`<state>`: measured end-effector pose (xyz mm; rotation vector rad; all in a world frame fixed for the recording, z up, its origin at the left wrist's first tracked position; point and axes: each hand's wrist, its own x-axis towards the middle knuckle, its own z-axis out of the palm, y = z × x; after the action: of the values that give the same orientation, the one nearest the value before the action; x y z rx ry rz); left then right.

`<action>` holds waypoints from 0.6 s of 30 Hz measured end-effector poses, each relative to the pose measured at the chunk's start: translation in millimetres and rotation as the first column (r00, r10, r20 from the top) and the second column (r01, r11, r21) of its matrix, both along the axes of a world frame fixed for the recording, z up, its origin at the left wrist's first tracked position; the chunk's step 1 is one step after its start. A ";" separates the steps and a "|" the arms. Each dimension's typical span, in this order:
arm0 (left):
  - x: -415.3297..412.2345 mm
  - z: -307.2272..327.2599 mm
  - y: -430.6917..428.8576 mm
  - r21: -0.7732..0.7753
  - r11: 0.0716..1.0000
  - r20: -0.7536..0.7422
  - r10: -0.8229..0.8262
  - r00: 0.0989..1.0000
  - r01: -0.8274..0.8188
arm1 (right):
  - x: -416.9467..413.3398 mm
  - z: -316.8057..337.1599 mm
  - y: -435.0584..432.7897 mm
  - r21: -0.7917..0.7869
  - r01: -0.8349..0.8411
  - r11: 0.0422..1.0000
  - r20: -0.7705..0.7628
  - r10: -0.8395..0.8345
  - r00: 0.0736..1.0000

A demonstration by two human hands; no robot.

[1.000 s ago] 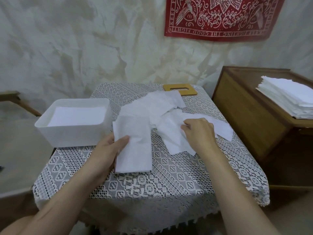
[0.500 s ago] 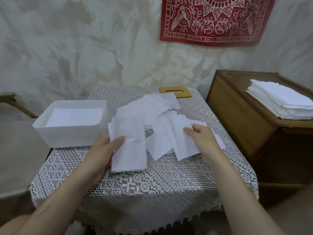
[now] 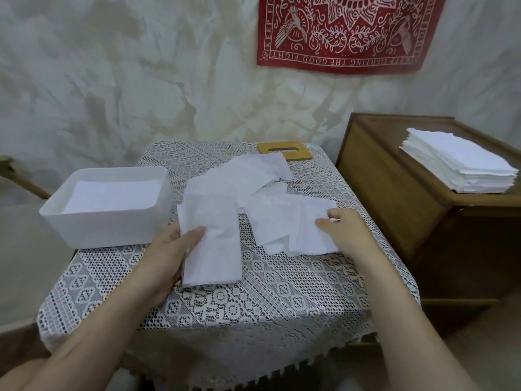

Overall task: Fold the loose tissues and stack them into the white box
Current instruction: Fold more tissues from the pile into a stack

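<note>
1. Head view, layout: the white box (image 3: pixel 105 206) sits at the table's (image 3: pixel 231 300) left edge, just beside the working area, probably so a finished tissue needs only a short move across. White sheets already lie flat inside it.
2. The loose tissues (image 3: pixel 248 179) lie in an overlapping pile across the middle of the lace-covered table, within reach of both hands. A tan slotted lid (image 3: pixel 284 150) rests at the far edge, out of the way.
3. A separate tall stack of tissues (image 3: pixel 462 167) sits on the wooden cabinet (image 3: pixel 394 193) to the right, well apart from the table.
4. Left hand (image 3: pixel 169 255): mostly open, thumb lying on top of a folded tissue (image 3: pixel 211 238) and fingers hidden under its left edge, pinching it lightly; this piece looks ready for the box.
5. Right hand (image 3: pixel 346 232): loosely curled, fingertips pressing on another tissue (image 3: pixel 298 230) in the pile, seemingly to draw or fold it. Whether it grips or merely presses, I cannot tell.
</note>
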<state>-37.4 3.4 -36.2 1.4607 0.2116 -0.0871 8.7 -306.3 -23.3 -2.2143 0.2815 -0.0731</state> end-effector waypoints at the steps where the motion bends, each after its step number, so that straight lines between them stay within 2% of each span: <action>1: 0.2 0.1 -0.4 -0.002 1.000 0.004 -0.002 1.000 0.002 | -0.3 0.2 -3.4 -0.042 0.009 0.999 0.025 -0.008 1.000; 3: -0.1 0.9 -2.4 -0.008 1.000 0.010 -0.004 1.000 0.004 | -3.1 2.7 -8.9 -0.094 0.034 0.995 0.083 -0.026 0.996; 6: -1.0 2.4 -8.4 0.005 1.000 0.023 -0.006 1.000 0.006 | -8.7 3.0 -16.9 -0.057 0.055 0.997 0.179 -0.044 0.983; 12: -2.2 7.4 -16.6 0.036 0.999 0.026 -0.008 1.000 0.007 | -9.2 11.2 -30.5 0.298 -0.039 0.954 0.287 -0.051 0.957; 15: -1.2 7.8 -14.5 0.027 1.000 0.028 -0.008 1.000 0.008 | -2.0 31.4 -26.1 0.311 -0.226 0.923 0.289 0.134 0.948; 18: 0.7 7.1 -11.0 0.006 1.000 0.033 0.005 0.999 -0.005 | 17.6 48.0 -10.0 0.290 -0.398 0.870 0.158 0.367 0.917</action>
<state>-36.7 -7.6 -29.2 1.4665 0.1889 -0.0588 26.2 -316.3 24.7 -1.8979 -0.1961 0.0766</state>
